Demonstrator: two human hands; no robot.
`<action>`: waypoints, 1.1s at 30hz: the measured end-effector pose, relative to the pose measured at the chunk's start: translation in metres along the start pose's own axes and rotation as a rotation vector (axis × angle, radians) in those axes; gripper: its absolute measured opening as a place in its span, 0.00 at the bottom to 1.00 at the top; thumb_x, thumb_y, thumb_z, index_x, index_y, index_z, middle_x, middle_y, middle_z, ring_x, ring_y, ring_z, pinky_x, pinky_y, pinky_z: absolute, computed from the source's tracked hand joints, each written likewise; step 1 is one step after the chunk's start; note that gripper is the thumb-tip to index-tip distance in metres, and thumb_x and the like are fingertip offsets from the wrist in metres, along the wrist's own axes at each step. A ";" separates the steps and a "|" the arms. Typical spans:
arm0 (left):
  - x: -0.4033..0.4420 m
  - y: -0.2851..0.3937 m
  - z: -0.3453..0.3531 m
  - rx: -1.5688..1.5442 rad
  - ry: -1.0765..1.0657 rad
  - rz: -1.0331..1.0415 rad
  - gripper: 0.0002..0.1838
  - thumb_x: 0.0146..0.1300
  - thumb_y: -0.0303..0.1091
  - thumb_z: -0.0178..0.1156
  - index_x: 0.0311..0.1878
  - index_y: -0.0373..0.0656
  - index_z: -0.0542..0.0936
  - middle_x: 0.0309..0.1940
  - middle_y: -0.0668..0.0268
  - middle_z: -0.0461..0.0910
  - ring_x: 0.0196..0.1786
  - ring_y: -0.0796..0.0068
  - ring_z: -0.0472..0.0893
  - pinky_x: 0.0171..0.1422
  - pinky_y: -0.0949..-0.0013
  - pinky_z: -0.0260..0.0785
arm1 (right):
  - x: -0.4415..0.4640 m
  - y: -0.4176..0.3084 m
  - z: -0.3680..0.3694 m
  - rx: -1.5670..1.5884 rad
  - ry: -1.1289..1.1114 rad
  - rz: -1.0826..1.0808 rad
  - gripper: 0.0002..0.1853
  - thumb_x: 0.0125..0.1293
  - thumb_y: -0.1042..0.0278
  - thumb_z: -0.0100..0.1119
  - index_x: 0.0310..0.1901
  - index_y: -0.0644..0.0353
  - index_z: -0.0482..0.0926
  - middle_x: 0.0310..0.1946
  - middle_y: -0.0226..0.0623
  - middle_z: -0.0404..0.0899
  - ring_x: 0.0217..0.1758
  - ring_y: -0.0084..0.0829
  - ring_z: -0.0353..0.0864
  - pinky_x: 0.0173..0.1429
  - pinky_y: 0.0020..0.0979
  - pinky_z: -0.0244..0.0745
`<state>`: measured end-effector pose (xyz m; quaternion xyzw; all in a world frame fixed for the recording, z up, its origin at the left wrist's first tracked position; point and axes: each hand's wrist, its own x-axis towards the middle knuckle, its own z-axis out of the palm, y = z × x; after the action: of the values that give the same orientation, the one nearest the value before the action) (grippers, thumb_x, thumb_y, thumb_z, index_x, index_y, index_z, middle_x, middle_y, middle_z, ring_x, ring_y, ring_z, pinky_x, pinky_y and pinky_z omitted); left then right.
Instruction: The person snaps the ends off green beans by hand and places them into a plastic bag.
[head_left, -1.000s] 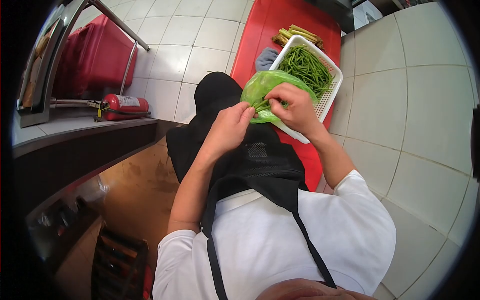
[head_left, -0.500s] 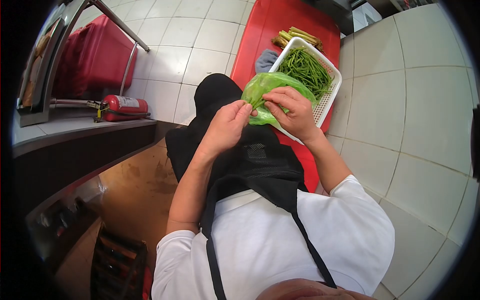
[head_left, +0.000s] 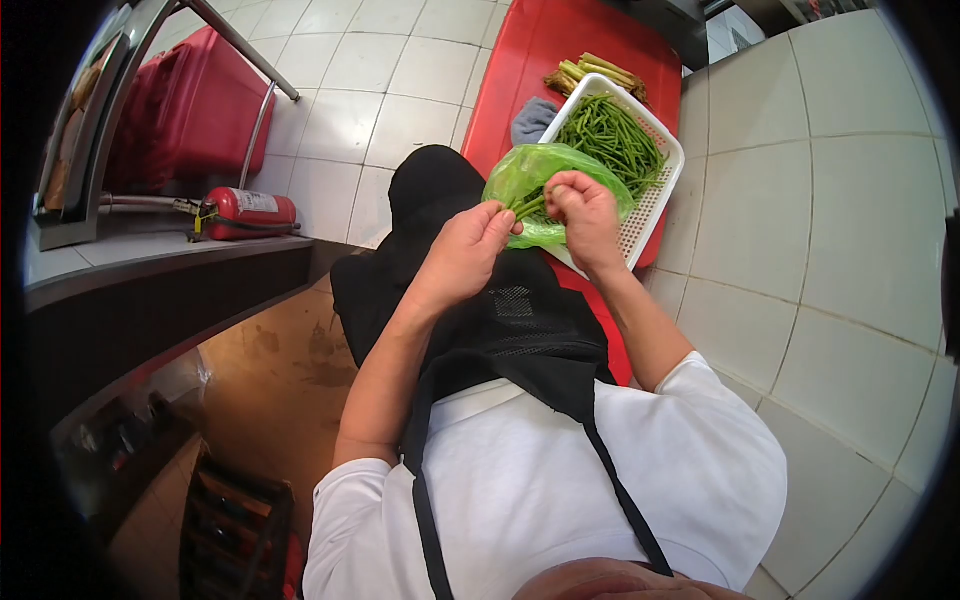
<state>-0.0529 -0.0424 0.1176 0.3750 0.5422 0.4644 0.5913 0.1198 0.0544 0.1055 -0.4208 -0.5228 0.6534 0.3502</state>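
My left hand (head_left: 465, 250) is closed, thumb against fingers, on thin green beans at the near left side of a green plastic bag (head_left: 540, 165). My right hand (head_left: 588, 222) is closed over the bag's right part; whatever its fingertips pinch is too small to make out. The bag lies against a white basket (head_left: 660, 190) that holds many cut green beans (head_left: 610, 135). Part of the bag's inside is hidden by my hands.
Under the basket is a red surface (head_left: 515, 60), with a grey cloth (head_left: 533, 120) and a bundle of pale stalks (head_left: 590, 70). A red fire extinguisher (head_left: 250, 214) and a dark red bin (head_left: 195, 120) stand at the left.
My right hand has come away from my left, a little to the right, and its fingers are curled more tightly. My left hand has stayed almost in place.
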 end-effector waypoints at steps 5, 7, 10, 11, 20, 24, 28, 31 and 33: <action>-0.003 0.007 -0.004 0.099 0.055 0.028 0.15 0.75 0.37 0.50 0.42 0.35 0.80 0.22 0.69 0.73 0.25 0.80 0.71 0.33 0.71 0.65 | 0.014 0.016 -0.034 -0.609 0.049 -0.166 0.09 0.64 0.74 0.62 0.46 0.65 0.79 0.33 0.32 0.79 0.33 0.24 0.78 0.43 0.25 0.74; -0.004 0.014 -0.005 0.138 0.056 0.025 0.14 0.74 0.36 0.50 0.42 0.35 0.80 0.23 0.66 0.75 0.26 0.78 0.74 0.34 0.70 0.67 | 0.014 0.017 -0.038 -0.852 0.008 -0.328 0.13 0.60 0.76 0.65 0.48 0.62 0.80 0.37 0.36 0.79 0.37 0.28 0.79 0.45 0.28 0.74; -0.005 0.012 -0.005 0.209 0.085 0.090 0.13 0.73 0.35 0.52 0.43 0.34 0.79 0.24 0.60 0.78 0.27 0.70 0.78 0.35 0.67 0.69 | -0.001 -0.003 -0.026 -0.744 0.018 -0.237 0.15 0.57 0.76 0.67 0.48 0.62 0.81 0.42 0.42 0.78 0.43 0.34 0.80 0.48 0.32 0.76; -0.007 0.015 -0.005 0.254 0.087 0.065 0.12 0.72 0.35 0.53 0.43 0.33 0.79 0.25 0.57 0.79 0.29 0.65 0.79 0.36 0.65 0.70 | -0.005 -0.019 -0.018 -0.713 -0.022 -0.316 0.15 0.57 0.76 0.68 0.47 0.62 0.82 0.42 0.41 0.78 0.43 0.35 0.80 0.48 0.32 0.76; -0.006 0.012 0.004 0.563 0.129 0.210 0.09 0.70 0.31 0.56 0.45 0.34 0.77 0.30 0.47 0.79 0.34 0.46 0.80 0.38 0.58 0.71 | -0.002 -0.055 0.021 -0.829 -0.397 -0.621 0.09 0.55 0.72 0.69 0.38 0.62 0.83 0.55 0.43 0.76 0.52 0.40 0.78 0.58 0.40 0.73; -0.009 0.012 0.003 0.564 0.090 0.179 0.09 0.70 0.32 0.57 0.44 0.34 0.77 0.31 0.45 0.79 0.37 0.40 0.78 0.38 0.55 0.71 | 0.002 -0.046 0.023 -0.854 -0.338 -0.681 0.06 0.58 0.74 0.65 0.35 0.63 0.79 0.54 0.45 0.78 0.54 0.43 0.79 0.57 0.40 0.74; -0.006 0.010 0.001 0.582 0.084 0.151 0.09 0.70 0.33 0.57 0.43 0.34 0.76 0.29 0.46 0.79 0.36 0.43 0.80 0.39 0.55 0.71 | 0.003 -0.046 0.015 -0.734 -0.188 -0.549 0.04 0.60 0.76 0.60 0.36 0.64 0.77 0.50 0.46 0.80 0.51 0.45 0.81 0.53 0.38 0.75; -0.005 0.005 -0.003 0.493 0.090 0.069 0.11 0.70 0.34 0.56 0.39 0.33 0.76 0.30 0.48 0.80 0.37 0.45 0.82 0.40 0.50 0.70 | 0.006 -0.048 0.007 -0.677 -0.080 -0.493 0.03 0.63 0.76 0.58 0.37 0.65 0.77 0.47 0.44 0.82 0.44 0.39 0.82 0.49 0.33 0.76; 0.001 -0.011 -0.008 0.279 0.097 -0.005 0.12 0.72 0.36 0.54 0.39 0.35 0.77 0.30 0.56 0.81 0.34 0.58 0.82 0.37 0.58 0.71 | 0.007 -0.053 0.004 -0.608 -0.011 -0.420 0.03 0.64 0.75 0.58 0.37 0.65 0.77 0.46 0.43 0.83 0.41 0.34 0.81 0.47 0.31 0.75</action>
<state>-0.0594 -0.0450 0.1053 0.4292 0.6306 0.4006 0.5076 0.1141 0.0701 0.1564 -0.3858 -0.7698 0.3844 0.3329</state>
